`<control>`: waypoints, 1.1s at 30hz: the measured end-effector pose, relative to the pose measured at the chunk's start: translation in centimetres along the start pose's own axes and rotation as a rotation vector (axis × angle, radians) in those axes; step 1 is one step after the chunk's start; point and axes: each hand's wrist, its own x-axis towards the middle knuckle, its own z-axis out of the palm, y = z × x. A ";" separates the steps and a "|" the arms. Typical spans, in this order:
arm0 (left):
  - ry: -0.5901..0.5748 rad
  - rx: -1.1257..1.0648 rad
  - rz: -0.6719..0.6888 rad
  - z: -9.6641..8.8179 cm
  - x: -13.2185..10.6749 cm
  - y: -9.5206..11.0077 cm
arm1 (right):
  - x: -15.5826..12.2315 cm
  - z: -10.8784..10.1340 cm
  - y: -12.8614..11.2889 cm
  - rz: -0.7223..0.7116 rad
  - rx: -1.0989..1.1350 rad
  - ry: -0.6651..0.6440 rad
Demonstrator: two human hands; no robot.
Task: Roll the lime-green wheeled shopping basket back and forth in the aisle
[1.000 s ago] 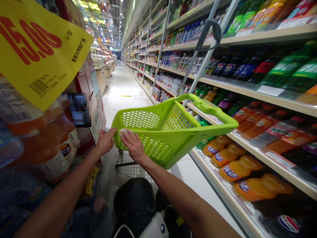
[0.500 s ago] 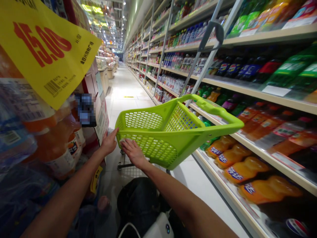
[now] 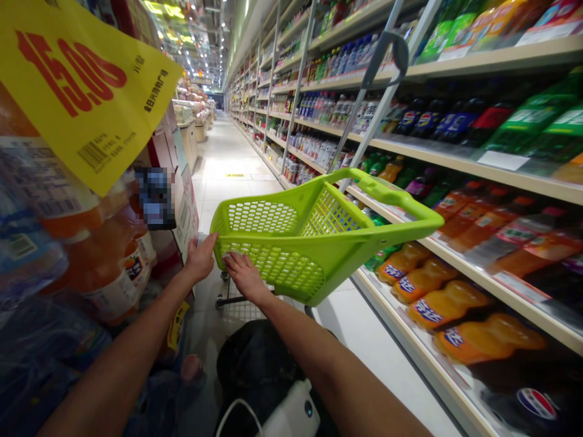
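Observation:
A lime-green plastic shopping cart (image 3: 268,240) stands ahead of me, its handle pointing to the right. Its basket has honeycomb holes, and the part of the inside that I can see holds nothing. My left hand (image 3: 201,259) grips the near-left end of the basket, fingers around its edge. Against the side panel, close to that same corner, my right hand (image 3: 246,276) presses with bent fingers. A bit of something whitish, like a cloth or tissue, peeks out under its fingertips. Most of it is hidden by the hand.
Drink shelves (image 3: 501,161) run along the right, with orange soda bottles (image 3: 426,303) on the bottom level. A ladder (image 3: 387,79) leans there. To the left are packed orange drink bottles (image 3: 98,267) beneath a yellow price sign (image 3: 91,91). A white device (image 3: 296,413) with a cable lies near my lap.
The view has shifted slightly, so the cart and shelves sit a little further left. Both hands stay at the same corner of the cart, with hardly any visible movement.

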 end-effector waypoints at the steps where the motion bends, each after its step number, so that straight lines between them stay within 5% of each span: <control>1: 0.007 0.032 0.014 0.1 -0.2 0.1 | -0.4 0.0 0.1 0.002 -0.002 -0.001; 10: 0.094 0.168 0.074 1.3 -0.9 1.1 | -1.1 -3.5 2.8 0.084 -0.048 0.243; 20: 0.083 0.235 0.048 0.7 -1.2 2.3 | -3.7 -0.7 2.4 0.083 -0.037 0.032; 29: -0.123 0.222 0.073 -2.3 -0.8 3.3 | -5.6 -6.5 4.4 0.096 -0.130 0.297; 33: -0.143 0.209 0.028 -2.4 -1.0 4.2 | -4.8 -6.8 3.9 0.137 -0.130 0.364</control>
